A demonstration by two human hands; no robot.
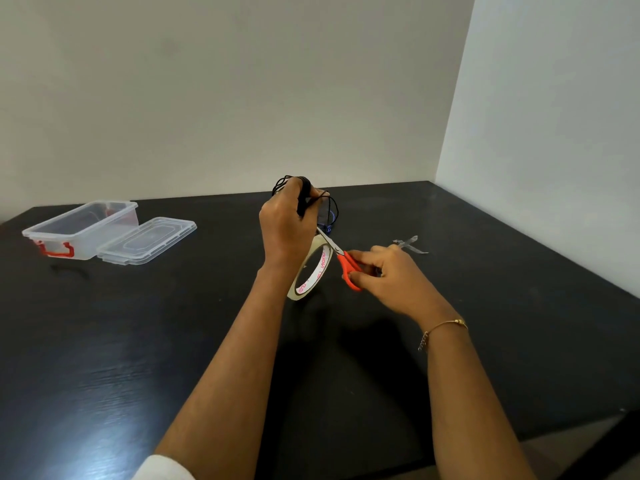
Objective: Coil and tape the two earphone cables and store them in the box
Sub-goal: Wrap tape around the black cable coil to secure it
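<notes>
My left hand (285, 225) is raised above the table and grips a coiled black earphone cable (304, 197), whose loops stick out past the fingers. A roll of clear tape (311, 273) with red print hangs just below that hand. My right hand (388, 275) grips orange-handled scissors (348, 266); their blades point up-left toward the underside of my left hand. The clear plastic box (83, 226) with red latches stands open at the far left, and its lid (147, 240) lies beside it. A bluish cable (330, 220) lies partly hidden behind my left hand.
A strip of clear tape or plastic (412, 244) lies on the black table (173, 341) to the right of the scissors. A small dark item (69, 270) sits in front of the box. Walls close off the back and right sides.
</notes>
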